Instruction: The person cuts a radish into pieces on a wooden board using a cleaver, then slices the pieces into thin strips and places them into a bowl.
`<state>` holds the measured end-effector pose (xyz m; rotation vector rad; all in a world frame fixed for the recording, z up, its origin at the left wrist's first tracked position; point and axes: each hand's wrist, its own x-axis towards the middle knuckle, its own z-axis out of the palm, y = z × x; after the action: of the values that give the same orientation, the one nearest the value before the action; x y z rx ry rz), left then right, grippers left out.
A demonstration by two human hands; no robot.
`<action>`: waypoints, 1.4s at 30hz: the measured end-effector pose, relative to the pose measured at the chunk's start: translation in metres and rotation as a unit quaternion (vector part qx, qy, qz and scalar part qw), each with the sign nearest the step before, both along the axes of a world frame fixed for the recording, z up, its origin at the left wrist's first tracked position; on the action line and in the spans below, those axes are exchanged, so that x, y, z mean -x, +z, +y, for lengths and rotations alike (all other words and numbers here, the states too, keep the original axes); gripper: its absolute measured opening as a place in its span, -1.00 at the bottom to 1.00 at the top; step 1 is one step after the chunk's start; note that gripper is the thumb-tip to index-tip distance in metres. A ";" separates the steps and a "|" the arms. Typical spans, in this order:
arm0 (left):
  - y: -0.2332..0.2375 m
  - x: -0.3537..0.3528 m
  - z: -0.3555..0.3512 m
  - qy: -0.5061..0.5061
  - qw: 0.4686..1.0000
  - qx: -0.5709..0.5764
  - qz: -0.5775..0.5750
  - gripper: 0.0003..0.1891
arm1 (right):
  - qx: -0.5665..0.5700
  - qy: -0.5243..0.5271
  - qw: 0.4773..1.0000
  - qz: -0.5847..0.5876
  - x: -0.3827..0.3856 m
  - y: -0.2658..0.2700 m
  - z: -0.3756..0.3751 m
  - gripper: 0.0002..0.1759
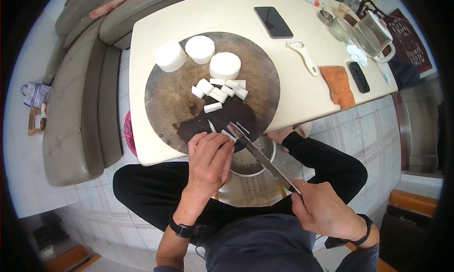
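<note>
Pinning white radish piece (229, 136) under curled left hand (208, 161), wrist straight, at near edge of round wooden cutting board (165, 101). Gripping knife (257, 153) handle in clenched right hand (321, 208), tip just beside left fingertips. Beyond fingers: cut radish chunks (218, 93), then three radish rounds (200, 48). Under board: cream table (302, 97); peeler (302, 57), phone (273, 22) far right. Grey sofa (75, 106) off to left, tiled floor (369, 130) below.
</note>
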<state>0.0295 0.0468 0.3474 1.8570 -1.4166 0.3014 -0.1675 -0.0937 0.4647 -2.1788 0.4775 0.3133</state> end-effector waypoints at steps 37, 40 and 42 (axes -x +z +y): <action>-0.002 0.002 0.008 -0.007 1.000 -0.018 -0.010 -0.73 | 0.167 0.103 0.981 -0.006 -0.024 -0.008 0.016 -0.79; 0.001 0.001 0.006 -0.002 1.000 -0.009 -0.009 -0.73 | 0.143 0.078 0.986 -0.037 -0.027 -0.016 0.011 -0.81; -0.002 0.001 0.005 -0.003 1.000 0.000 -0.016 -0.73 | 0.125 0.071 0.989 -0.044 -0.025 -0.016 0.007 -0.81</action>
<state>0.0284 0.0520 0.3449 1.8550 -1.4440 0.3289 -0.1426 -0.0862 0.4492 -2.4659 0.3267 0.2428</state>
